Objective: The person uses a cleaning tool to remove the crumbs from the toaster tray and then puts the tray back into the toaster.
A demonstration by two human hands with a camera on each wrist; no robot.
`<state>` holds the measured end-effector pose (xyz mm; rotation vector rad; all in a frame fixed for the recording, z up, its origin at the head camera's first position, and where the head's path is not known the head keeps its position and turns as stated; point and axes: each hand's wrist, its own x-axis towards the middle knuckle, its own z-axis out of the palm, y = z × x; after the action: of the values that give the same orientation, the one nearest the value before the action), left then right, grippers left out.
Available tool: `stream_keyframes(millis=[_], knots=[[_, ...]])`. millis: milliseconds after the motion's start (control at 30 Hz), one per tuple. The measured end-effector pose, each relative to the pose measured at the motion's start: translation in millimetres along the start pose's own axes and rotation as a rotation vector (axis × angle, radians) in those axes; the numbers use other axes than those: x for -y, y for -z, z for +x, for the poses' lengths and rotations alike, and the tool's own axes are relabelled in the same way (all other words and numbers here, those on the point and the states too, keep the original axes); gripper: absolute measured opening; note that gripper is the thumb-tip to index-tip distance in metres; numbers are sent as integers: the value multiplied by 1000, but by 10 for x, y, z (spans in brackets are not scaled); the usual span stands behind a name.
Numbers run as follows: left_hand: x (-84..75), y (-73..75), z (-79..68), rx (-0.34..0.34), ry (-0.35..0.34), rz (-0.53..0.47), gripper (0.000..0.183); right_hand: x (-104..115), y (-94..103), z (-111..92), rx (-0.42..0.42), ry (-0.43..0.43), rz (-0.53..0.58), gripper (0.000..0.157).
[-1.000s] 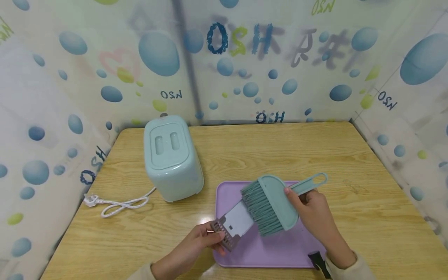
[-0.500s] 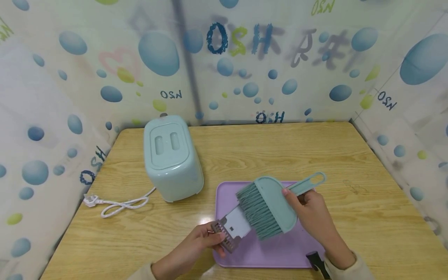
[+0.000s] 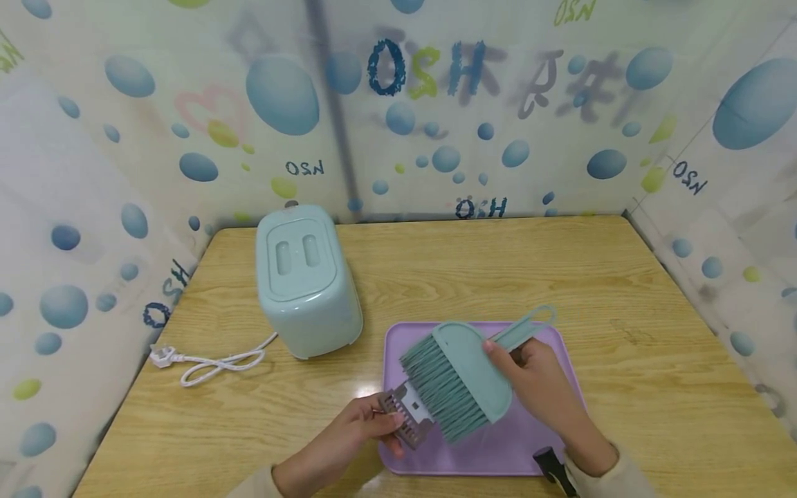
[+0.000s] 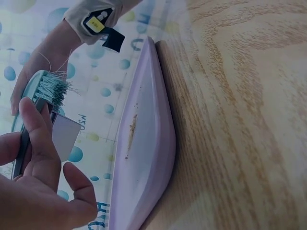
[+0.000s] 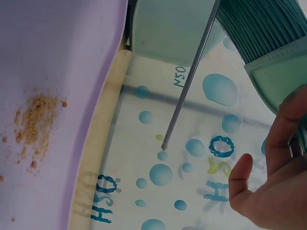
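Note:
My left hand point(image 3: 358, 425) pinches a toaster crumb tray point(image 3: 405, 418) by its brown slotted end, over the left side of a purple tray point(image 3: 498, 453). A pale green hand brush point(image 3: 470, 370) is gripped by my right hand point(image 3: 542, 380) near the base of its handle. Its bristles point(image 3: 438, 391) lie over the crumb tray's flat metal sheet and hide most of it. In the left wrist view the sheet point(image 4: 64, 136) is tilted, held above the purple tray. Brown crumbs point(image 5: 36, 120) lie in a small heap on the purple tray.
A pale blue toaster point(image 3: 305, 277) with a lid on top stands left of the purple tray. Its white cord point(image 3: 218, 363) and plug point(image 3: 163, 356) lie on the wooden table point(image 3: 486, 270). A patterned cloth wall point(image 3: 398, 159) closes off the back and sides.
My right hand has drawn the brush left and down along the crumb tray, so the bristles now cover more of the sheet. The left hand has stayed almost still.

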<state>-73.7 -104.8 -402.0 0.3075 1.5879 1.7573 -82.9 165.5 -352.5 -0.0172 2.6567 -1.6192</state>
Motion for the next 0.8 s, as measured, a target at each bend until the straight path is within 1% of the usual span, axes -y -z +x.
stream_keyframes(millis=[167,300,400,500,667,800], knots=[[-9,-7,19,-2,-6,1,38,-26,-26,16,9,-37,12,28],[-4,-4,28,1,-9,4,37,-46,-47,24,2,-41,12,27],[10,-1,34,5,-10,7,36,-48,-65,27,-6,-43,-2,26],[21,1,39,2,-9,10,37,-43,-72,32,-22,-45,-43,28],[26,6,34,-4,-22,10,39,-59,-35,45,-58,-16,-116,30],[24,14,18,9,-37,5,38,-103,32,68,-67,19,-139,30]])
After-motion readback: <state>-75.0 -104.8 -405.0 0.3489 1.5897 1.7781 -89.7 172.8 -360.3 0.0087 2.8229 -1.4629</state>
